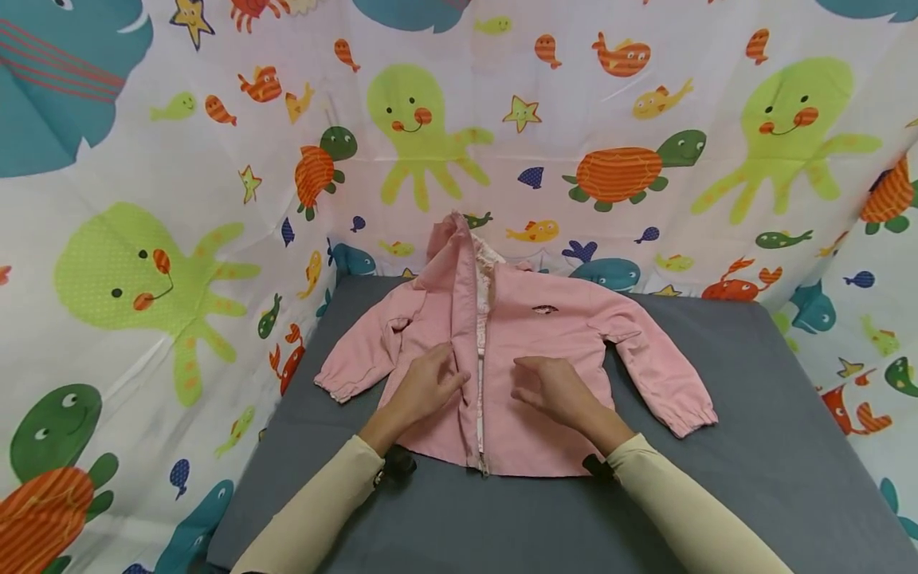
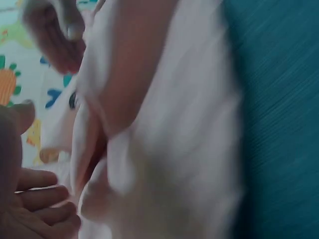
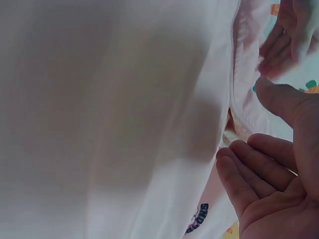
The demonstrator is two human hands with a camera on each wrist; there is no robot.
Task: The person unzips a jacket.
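Observation:
A pink hooded jacket (image 1: 545,359) lies front up on the grey table, sleeves spread to both sides. Its front is unfastened, and a strip of pale patterned lining shows between the two edges. Over the left front panel is my left hand (image 1: 429,381), fingers loosely bent beside the folded edge; whether it touches the cloth I cannot tell. My right hand (image 1: 555,387) hovers at the right front panel, fingers relaxed and pointing inward, nothing held. In the right wrist view the right hand's fingers (image 3: 259,174) are extended near the jacket's edge. The zipper end (image 1: 484,464) hangs at the hem.
The grey table (image 1: 746,478) extends around the jacket. Behind and at the sides hangs a white curtain (image 1: 459,48) printed with sea animals. The hood (image 1: 452,247) stands up against the back curtain. Dark wrist straps sit below both hands.

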